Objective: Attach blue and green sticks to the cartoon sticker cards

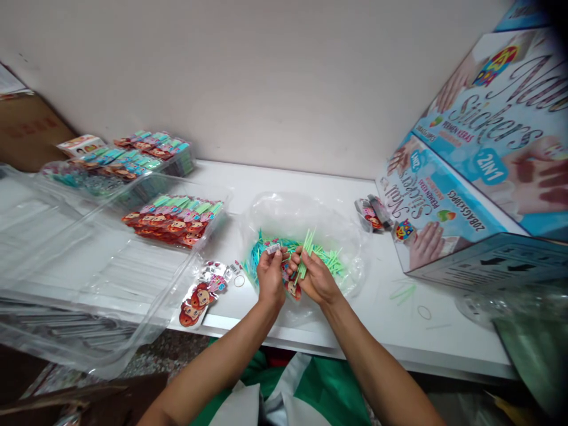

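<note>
My left hand (270, 278) is closed in a pinch on the white end of a printed packet (291, 290); its red-haired cartoon part shows lower down between my hands. A bundle of thin pale green sticks (306, 251) stands upright in my closed right hand (318, 279). Both hands are close together over a clear plastic bag (350, 222) lying spread on the table. Loose green sticks (332, 260) and blue-green sticks (254, 254) lie in the bag. Left of it, flat cartoon packets (199, 299) overlap near the table's front edge.
A clear tray (204, 236) of filled packets stands at left, beside a big clear plastic tray (146, 319). More packets (155, 145) stand behind. Large blue boxes (448, 207) rise at right. Rubber bands (424, 312) and stray sticks (403, 292) lie on the white table (377, 337).
</note>
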`<state>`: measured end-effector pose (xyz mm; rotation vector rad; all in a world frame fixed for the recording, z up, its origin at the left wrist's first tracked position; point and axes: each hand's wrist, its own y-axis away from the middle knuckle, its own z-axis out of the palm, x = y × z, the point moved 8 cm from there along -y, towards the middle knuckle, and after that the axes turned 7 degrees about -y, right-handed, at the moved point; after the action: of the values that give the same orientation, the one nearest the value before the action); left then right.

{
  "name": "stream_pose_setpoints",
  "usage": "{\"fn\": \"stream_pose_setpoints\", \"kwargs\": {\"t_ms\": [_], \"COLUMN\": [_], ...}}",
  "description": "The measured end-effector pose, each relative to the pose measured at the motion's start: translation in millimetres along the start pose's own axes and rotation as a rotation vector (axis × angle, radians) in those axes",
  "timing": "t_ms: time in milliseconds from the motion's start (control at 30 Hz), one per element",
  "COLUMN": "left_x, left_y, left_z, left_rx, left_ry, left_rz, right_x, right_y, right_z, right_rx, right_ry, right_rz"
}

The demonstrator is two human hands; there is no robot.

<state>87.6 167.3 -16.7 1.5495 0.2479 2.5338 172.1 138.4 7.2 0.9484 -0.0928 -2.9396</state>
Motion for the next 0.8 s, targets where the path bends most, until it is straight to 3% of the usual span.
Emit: {"fn": "stream_pose_setpoints", "kwargs": {"t_ms": [133,367,467,533,633,700,800], "left_x": [-1,8,23,46,72,72,60], "left_y": [4,2,-9,-18,-22,-18,-14], "left_z": [7.1,-0.1,-4.9,-4.0,11.1,22.2,18.6], "left_rx": [0.044,0.105,0.06,0.009,-0.141,-0.237,-0.217], "left_ry": [0.129,0.051,-0.05,-0.14,-0.341,-0.478,-0.496], "left_rz": [-0.07,-0.056,0.01,0.158,0.351,0.373,0.296], "right_x": [7,11,5,-1,-5,-3,0], "right_y": [0,8,11,13,14,15,14], "right_z": [6,8,14,15,18,20,20], "right_rx": [0.009,0.098,-0.011,-0.09,-0.187,-0.24,-0.253], "right_ry": [0.103,0.473,0.763,1.06,1.426,1.535,1.565], "right_rz": [-0.078,-0.186,-0.119,-0.099,-0.128,-0.133,-0.096]}}
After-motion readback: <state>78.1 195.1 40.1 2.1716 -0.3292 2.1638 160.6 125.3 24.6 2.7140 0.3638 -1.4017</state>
